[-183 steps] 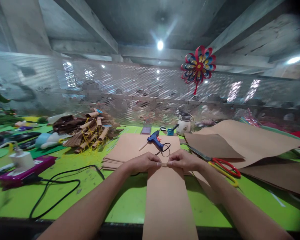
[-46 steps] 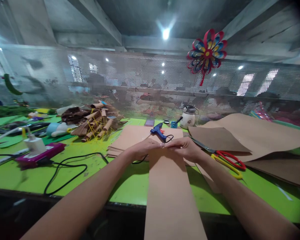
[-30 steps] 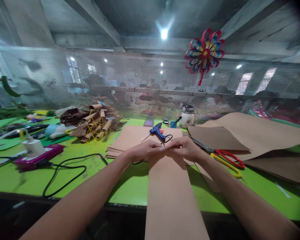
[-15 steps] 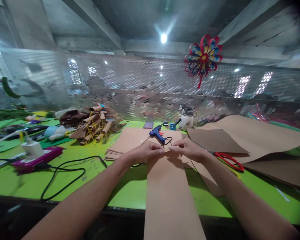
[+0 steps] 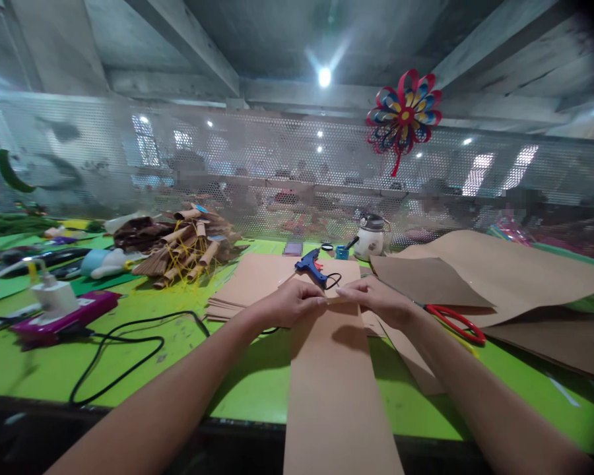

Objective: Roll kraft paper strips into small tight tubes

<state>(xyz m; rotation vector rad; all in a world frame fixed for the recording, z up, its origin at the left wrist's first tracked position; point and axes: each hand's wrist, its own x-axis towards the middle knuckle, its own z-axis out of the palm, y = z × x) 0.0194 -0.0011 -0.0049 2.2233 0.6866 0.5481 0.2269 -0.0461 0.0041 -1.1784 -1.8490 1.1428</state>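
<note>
A long strip of brown kraft paper (image 5: 339, 396) runs from the middle of the table over its front edge towards me. My left hand (image 5: 297, 302) pinches the strip's far end on the left, thumb and fingers together. On the right of that same end, my right hand (image 5: 371, 295) pinches it too, and the far edge looks folded or curled between them. Just beyond my fingers a blue glue gun (image 5: 313, 267) lies on a stack of brown paper sheets (image 5: 250, 280). The fingertips' undersides are hidden.
Red-handled scissors (image 5: 458, 323) lie right of my right arm, near large brown sheets (image 5: 509, 270). At left are a purple power strip (image 5: 69, 320), a black cable (image 5: 153, 340) and rolled paper tubes (image 5: 188, 254). A white jar (image 5: 370, 243) stands at the back.
Both hands keep their pinch on the paper strip's far end, with only slight finger shifts. The view has tilted a little; the glue gun stays where it was.
</note>
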